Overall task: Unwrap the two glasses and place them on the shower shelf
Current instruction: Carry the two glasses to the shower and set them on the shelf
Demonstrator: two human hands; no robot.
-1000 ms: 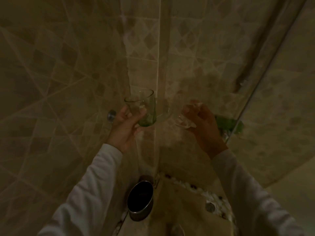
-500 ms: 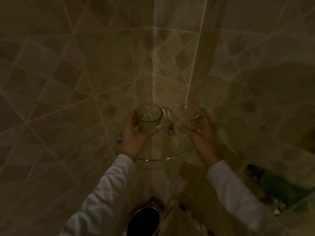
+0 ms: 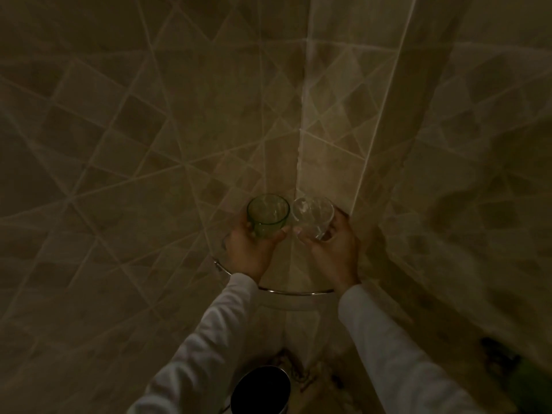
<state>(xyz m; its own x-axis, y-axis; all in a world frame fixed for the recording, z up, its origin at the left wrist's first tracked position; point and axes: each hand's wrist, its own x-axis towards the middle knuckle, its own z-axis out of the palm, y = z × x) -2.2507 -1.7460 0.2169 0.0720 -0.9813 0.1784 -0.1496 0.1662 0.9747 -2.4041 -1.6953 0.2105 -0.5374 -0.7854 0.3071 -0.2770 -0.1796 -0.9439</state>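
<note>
Dim tiled shower corner fills my view, with the glass shower shelf curving below both wrists. Since a second ago I've brought both glasses from mid-air down over it: my left hand grips the green glass, my right hand clasps the clear glass, both unwrapped and side by side, so I judge only the letting go remains

I see the shower shelf wedged in the corner, tiled walls closing both sides; only the front rim is open to my hands, a bucket below.
</note>
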